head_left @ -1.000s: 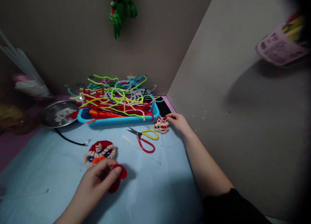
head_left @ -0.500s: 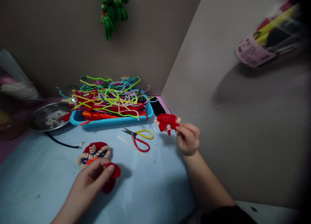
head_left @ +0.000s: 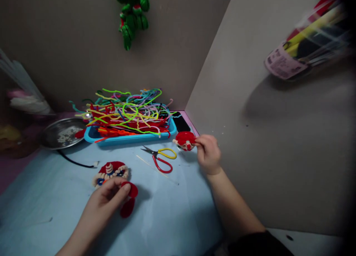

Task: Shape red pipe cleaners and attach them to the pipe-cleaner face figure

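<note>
My left hand is pinched shut on a red felt piece made of rounded lobes, held over the blue table cover. Just behind it lies a pipe-cleaner face with a red top, cream curls, blue rings and a coiled nose; my fingers hide its lower part. At the right, my right hand pinches the edge of a small red-and-cream pipe-cleaner figure. Whether that figure rests on the table is unclear. Between the hands lie scissors with one yellow and one red handle.
A blue tray heaped with colourful pipe cleaners stands at the back. Left of it is a metal dish of small white bits. A black phone lies beside the wall. A pen cup hangs at the upper right.
My right hand has moved a little left and carried the red-and-cream figure toward the phone, turning it slightly. My left hand keeps its pinch; the red felt piece has shifted slightly. The view has drifted a little.
</note>
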